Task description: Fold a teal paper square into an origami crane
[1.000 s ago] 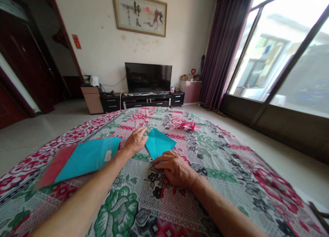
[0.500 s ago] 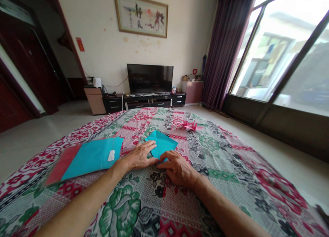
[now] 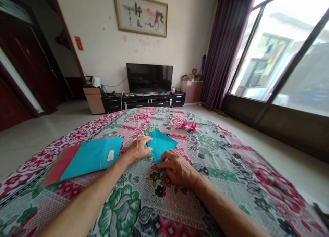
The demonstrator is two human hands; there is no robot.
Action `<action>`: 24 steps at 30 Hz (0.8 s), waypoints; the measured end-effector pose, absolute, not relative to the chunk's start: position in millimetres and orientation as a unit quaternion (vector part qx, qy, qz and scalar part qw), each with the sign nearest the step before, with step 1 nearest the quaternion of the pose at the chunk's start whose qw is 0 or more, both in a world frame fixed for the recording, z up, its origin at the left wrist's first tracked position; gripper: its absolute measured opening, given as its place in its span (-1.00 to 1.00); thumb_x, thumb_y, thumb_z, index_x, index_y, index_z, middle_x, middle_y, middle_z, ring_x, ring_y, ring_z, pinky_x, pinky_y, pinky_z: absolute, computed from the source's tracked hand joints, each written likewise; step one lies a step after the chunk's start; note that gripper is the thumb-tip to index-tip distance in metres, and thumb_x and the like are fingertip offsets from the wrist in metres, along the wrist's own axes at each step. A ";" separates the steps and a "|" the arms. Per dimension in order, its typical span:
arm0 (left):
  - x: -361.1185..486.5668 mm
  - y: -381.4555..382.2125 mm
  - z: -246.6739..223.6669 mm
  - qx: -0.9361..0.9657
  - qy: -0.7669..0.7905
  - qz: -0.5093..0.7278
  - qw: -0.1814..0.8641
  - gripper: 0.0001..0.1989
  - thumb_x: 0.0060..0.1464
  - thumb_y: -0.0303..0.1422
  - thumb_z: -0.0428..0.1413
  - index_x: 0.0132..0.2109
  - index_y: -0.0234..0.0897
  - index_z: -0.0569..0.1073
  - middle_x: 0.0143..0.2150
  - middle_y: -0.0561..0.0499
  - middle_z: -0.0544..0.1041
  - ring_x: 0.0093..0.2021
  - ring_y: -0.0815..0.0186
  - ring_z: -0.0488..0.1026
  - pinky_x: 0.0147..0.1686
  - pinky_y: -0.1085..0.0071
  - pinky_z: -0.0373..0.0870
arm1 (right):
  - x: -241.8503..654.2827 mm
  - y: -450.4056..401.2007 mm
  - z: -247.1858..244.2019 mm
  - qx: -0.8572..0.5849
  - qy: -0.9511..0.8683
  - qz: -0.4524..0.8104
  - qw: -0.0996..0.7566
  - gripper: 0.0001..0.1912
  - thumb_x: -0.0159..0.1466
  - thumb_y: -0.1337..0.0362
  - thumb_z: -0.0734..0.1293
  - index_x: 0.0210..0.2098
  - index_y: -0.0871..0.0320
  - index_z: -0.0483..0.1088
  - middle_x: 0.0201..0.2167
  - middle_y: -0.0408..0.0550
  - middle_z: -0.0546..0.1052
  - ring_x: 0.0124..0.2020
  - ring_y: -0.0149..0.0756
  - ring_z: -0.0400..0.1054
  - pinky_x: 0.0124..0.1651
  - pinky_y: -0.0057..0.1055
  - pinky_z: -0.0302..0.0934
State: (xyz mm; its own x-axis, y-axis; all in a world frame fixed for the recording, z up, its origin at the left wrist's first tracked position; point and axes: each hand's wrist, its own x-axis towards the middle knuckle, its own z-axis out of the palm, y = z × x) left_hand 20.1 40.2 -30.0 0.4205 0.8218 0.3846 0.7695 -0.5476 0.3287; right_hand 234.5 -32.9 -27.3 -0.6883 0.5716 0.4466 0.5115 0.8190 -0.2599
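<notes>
A folded sheet of bright blue origami paper (image 3: 162, 142) lies on the patterned tablecloth in front of me, kite-shaped with creases across it. At its left corner is my left hand (image 3: 138, 148), thumb and fingers apart, the fingertips touching the edge. My right hand (image 3: 176, 165) is closed at the near corner, its curled fingers pinching the paper there and hiding that tip. Beyond the sheet stand folded pink paper cranes (image 3: 190, 125). To the left lies a clear packet of blue and red paper (image 3: 94, 156) with a white label.
The round table wears a flowered tablecloth (image 3: 120, 209). Past its far edge a television (image 3: 149, 78) stands on a low black cabinet (image 3: 113, 104). A framed picture (image 3: 141, 13) hangs above. At the right are a purple curtain (image 3: 218, 48) and a large window.
My left hand has slid left and slightly away from me, off the paper's lower left side to its left corner. My right hand stays at the near corner.
</notes>
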 end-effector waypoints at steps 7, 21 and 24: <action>16.4 59.9 -41.6 0.807 0.501 0.313 -0.001 -0.55 -0.07 -0.54 -0.12 -0.02 -0.30 0.43 0.04 -0.07 0.45 0.08 0.23 0.34 0.13 0.26 0.23 | 233.3 -33.4 -25.4 -0.293 -0.917 0.070 0.261 -0.60 0.07 0.54 0.17 -0.20 0.08 0.46 -0.24 -0.07 0.43 -0.24 -0.31 0.24 -0.13 -0.29 0.12; 8.0 47.4 -30.2 0.815 0.495 0.302 0.029 -0.63 -0.17 -0.51 0.01 -0.14 -0.27 0.49 -0.32 0.00 0.49 -0.26 0.26 0.39 -0.15 0.34 0.35 | 232.4 -27.8 -31.9 -0.501 -0.783 -0.026 0.368 -0.68 0.13 0.50 0.16 -0.15 0.19 0.33 -0.15 0.08 0.39 -0.10 -0.15 0.21 -0.02 -0.20 0.05; 5.8 44.0 -27.9 0.837 0.456 0.304 -0.005 -0.81 -0.14 -0.50 0.04 -0.36 -0.24 0.52 -0.39 0.00 0.50 -0.25 0.23 0.37 -0.15 0.32 0.32 | 233.7 -24.4 -34.5 -0.544 -0.754 -0.043 0.367 -0.71 0.13 0.49 0.16 -0.19 0.18 0.37 -0.14 0.08 0.40 -0.10 -0.13 0.20 -0.03 -0.17 0.06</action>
State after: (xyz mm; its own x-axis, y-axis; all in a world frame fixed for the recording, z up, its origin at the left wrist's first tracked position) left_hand 5.8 44.0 -27.9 0.4005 0.7595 0.5126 0.7654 -0.5848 0.2686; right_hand 233.7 -24.4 -34.5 -0.1396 0.7884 0.5991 0.8510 0.4049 -0.3345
